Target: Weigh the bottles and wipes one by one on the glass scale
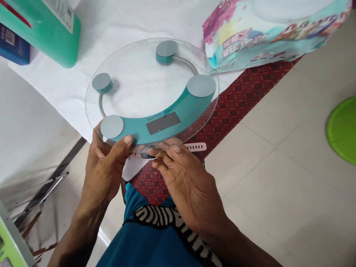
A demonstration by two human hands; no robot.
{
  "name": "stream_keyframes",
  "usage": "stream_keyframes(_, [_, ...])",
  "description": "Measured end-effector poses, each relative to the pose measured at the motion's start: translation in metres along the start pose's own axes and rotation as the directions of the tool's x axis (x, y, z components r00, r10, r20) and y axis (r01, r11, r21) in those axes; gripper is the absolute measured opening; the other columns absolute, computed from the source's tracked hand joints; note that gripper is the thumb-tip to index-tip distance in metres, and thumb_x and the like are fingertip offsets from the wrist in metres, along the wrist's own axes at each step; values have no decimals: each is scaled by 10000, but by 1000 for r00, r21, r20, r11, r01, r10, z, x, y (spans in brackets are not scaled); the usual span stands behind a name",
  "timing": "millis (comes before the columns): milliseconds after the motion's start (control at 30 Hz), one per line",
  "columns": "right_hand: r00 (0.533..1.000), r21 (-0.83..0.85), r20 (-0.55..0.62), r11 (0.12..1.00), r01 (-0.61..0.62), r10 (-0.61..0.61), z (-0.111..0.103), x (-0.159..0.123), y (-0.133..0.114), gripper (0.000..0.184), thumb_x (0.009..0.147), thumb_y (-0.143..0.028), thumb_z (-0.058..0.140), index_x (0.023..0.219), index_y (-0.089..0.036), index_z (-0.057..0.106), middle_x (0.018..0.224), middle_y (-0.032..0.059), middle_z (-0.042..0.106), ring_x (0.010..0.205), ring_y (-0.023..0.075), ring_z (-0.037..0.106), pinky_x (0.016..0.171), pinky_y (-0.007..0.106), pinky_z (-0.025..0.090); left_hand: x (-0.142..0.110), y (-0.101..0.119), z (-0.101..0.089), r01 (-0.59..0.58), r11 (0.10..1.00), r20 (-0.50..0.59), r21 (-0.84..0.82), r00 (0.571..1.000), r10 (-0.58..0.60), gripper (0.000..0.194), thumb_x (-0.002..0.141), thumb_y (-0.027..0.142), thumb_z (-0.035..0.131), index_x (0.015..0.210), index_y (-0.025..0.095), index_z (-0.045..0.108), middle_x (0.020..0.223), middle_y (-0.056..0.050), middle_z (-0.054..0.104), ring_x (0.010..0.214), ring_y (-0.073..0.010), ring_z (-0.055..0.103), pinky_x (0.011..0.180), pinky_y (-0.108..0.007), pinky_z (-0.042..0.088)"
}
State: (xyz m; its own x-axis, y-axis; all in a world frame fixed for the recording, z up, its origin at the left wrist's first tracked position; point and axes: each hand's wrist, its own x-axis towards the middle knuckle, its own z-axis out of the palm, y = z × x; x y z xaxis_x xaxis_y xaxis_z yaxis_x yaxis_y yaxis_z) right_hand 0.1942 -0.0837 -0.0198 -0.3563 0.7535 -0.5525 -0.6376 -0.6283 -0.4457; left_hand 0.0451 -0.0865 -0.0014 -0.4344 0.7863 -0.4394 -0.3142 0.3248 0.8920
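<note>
A round clear-glass bathroom scale (194,102) with a teal curved band, grey pads and a dark blank display (163,123) is over the white cloth. My left hand (107,159) grips its near left edge, thumb on top of the glass and fingers underneath. At the near edge, my right hand (186,178) is palm up with loosely bent fingers apart. Its fingertips are beside the glass rim and over a smartwatch (147,152) with a pale pink strap (197,147). Whether those fingertips touch the watch or the glass, I cannot tell.
A green bottle (62,40) and a dark blue box (13,44) stand at the upper left. A wipes pack (250,40) lies at the upper right. Beneath the white cloth (133,22) shows a red patterned covering (239,105). A green round object (343,129) is over the tiled floor.
</note>
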Motion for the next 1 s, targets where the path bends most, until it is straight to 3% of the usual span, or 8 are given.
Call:
stream_keyframes(200, [999, -86, 37, 996, 9, -6, -6, -6, 1, 155, 973, -402, 740, 1058, -281, 788, 1171, 31, 761, 1160, 235, 694, 954, 372, 542, 3, -5, -5, 22, 999, 33, -33, 999, -21, 440, 813, 260, 919, 1157, 251, 644, 948, 10, 721, 804, -168, 722, 841, -348, 640])
stream_keyframes(500, [1000, -104, 24, 995, -4, 6, -9, -6, 0, 214, 964, -483, 743, 990, -272, 769, 1219, 50, 768, 1255, 270, 696, 1021, 416, 551, -2, -6, -9, 54, 997, 15, -58, 998, -53, 443, 797, 291, 921, 1130, 230, 635, 970, 1, 738, 814, -189, 756, 861, -372, 625])
stream_keyframes(667, [1000, -73, -1, 997, -27, 27, -14, -10, -1, 263, 936, -502, 771, 1087, -289, 803, 1300, 52, 776, 1307, 296, 706, 1153, 500, 530, -15, -7, -6, 81, 989, -28, -122, 996, -85, 383, 776, 285, 922, 1046, 204, 663, 987, -33, 753, 1005, -247, 772, 1094, -497, 600])
stream_keyframes(800, [1000, -67, 9, 997, -26, 27, -15, -17, -3, 261, 941, -471, 783, 1114, -279, 817, 1313, 57, 787, 1319, 283, 714, 1216, 504, 506, -21, -3, -6, 82, 991, -4, -105, 997, -83, 326, 780, 336, 921, 988, 196, 713, 1103, -70, 773, 1123, -279, 761, 1151, -495, 585])
stream_keyframes(867, [1000, -123, 18, 992, -13, 15, -16, -20, -5, 301, 952, -480, 776, 1174, -280, 811, 1316, 61, 789, 1263, 271, 740, 1181, 496, 535, -22, 2, -9, 101, 991, 24, -83, 995, -99, 314, 790, 364, 921, 977, 194, 735, 1136, -79, 779, 1144, -295, 761, 1160, -504, 584])
stream_keyframes(933, [1000, -272, 19, 962, 4, 1, -21, -23, -9, 368, 968, -534, 750, 1215, -265, 799, 1254, 81, 806, 1101, 266, 783, 1044, 488, 606, -25, 7, -16, 130, 990, 49, -63, 991, -127, 316, 793, 376, 925, 982, 192, 750, 1169, -93, 785, 1179, -323, 758, 1170, -532, 581])
stream_keyframes(1000, [998, -529, 18, 846, 64, -65, -30, -25, -13, 431, 979, -563, 732, 1272, -250, 778, 1126, 92, 820, 896, 251, 776, 862, 467, 634, -27, 11, -25, 147, 988, 49, -52, 988, -144, 321, 807, 367, 920, 1036, 204, 766, 1218, -104, 786, 1236, -343, 745, 1199, -546, 561])
